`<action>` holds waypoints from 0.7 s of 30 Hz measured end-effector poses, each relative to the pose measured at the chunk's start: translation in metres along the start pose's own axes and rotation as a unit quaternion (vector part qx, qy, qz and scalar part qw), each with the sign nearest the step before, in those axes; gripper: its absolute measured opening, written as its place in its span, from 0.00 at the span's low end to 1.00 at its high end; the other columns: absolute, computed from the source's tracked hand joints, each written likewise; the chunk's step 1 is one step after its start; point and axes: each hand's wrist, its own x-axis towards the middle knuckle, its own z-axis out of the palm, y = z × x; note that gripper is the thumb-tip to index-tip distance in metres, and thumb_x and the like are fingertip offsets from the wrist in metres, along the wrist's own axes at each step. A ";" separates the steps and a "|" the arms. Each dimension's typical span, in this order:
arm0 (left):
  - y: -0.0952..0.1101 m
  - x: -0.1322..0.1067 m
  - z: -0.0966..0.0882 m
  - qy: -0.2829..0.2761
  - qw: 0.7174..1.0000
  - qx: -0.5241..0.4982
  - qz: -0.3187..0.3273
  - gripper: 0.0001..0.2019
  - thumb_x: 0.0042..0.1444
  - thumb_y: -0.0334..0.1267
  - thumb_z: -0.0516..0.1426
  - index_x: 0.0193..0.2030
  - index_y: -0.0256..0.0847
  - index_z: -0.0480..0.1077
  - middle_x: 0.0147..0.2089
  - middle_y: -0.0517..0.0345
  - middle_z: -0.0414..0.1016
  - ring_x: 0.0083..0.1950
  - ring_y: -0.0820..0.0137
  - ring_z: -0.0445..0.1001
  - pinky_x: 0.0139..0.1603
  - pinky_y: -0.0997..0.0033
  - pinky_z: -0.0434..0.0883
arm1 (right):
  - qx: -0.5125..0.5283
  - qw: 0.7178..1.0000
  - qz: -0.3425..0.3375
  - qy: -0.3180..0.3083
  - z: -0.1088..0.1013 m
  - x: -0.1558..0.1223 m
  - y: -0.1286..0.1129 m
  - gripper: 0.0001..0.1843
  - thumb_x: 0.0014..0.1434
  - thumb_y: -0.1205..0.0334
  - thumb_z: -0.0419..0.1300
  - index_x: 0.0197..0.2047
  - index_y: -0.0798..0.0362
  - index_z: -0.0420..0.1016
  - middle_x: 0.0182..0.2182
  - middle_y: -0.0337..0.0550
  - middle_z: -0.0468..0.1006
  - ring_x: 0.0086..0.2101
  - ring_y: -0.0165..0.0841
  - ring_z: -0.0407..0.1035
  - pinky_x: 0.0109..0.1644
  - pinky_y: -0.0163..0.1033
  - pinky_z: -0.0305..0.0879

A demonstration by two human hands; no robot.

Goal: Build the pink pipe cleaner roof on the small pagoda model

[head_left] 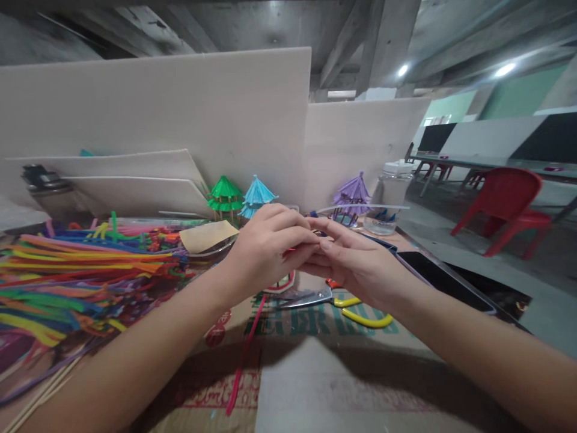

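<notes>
My left hand (264, 249) and my right hand (356, 261) meet above the cardboard-covered table, fingers pinched together around a small red piece (288, 251) that is mostly hidden between them. A red pipe cleaner (246, 352) lies on the cardboard (288, 385) below my left wrist. Under my right hand lie scissors with yellow handles (342, 304).
A heap of coloured pipe cleaners (76, 270) fills the left. Small green (224, 195), blue (256, 195) and purple (351, 195) pavilion models stand by the white partition boards (202, 108). A clear jar (390, 198), a dark phone (442, 276) and red chairs (509, 204) are on the right.
</notes>
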 end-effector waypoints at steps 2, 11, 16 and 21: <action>0.003 0.001 -0.002 -0.016 1.000 -0.001 -0.005 0.04 0.61 0.30 0.58 0.36 0.37 0.75 0.37 0.53 0.78 0.40 0.67 0.73 0.46 0.63 0.69 | -0.012 1.000 0.003 0.010 0.000 0.000 0.001 0.14 0.64 0.62 0.63 0.54 0.48 0.71 0.45 0.40 0.80 0.47 0.30 0.76 0.62 0.46 0.68; -0.002 0.001 -0.018 -0.074 0.993 -0.032 -0.085 0.07 0.60 0.29 0.55 0.41 0.37 0.75 0.41 0.51 0.76 0.44 0.66 0.73 0.48 0.62 0.68 | -0.025 0.999 -0.003 0.024 -0.005 0.003 0.002 0.16 0.62 0.62 0.65 0.53 0.49 0.72 0.48 0.44 0.80 0.50 0.34 0.75 0.64 0.50 0.66; -0.003 0.001 -0.008 -0.047 0.997 -0.025 -0.055 0.04 0.63 0.34 0.59 0.40 0.39 0.76 0.39 0.53 0.78 0.41 0.68 0.73 0.44 0.66 0.69 | -0.022 0.999 -0.006 0.030 -0.006 0.004 0.003 0.16 0.61 0.61 0.66 0.52 0.49 0.73 0.41 0.39 0.81 0.45 0.30 0.77 0.62 0.48 0.69; -0.001 0.000 -0.001 -0.034 0.999 0.003 -0.039 0.06 0.64 0.32 0.58 0.35 0.38 0.75 0.36 0.55 0.78 0.40 0.69 0.73 0.44 0.67 0.69 | -0.023 0.999 -0.009 0.034 -0.008 0.005 0.008 0.18 0.59 0.59 0.68 0.52 0.49 0.73 0.44 0.40 0.80 0.47 0.31 0.76 0.62 0.46 0.69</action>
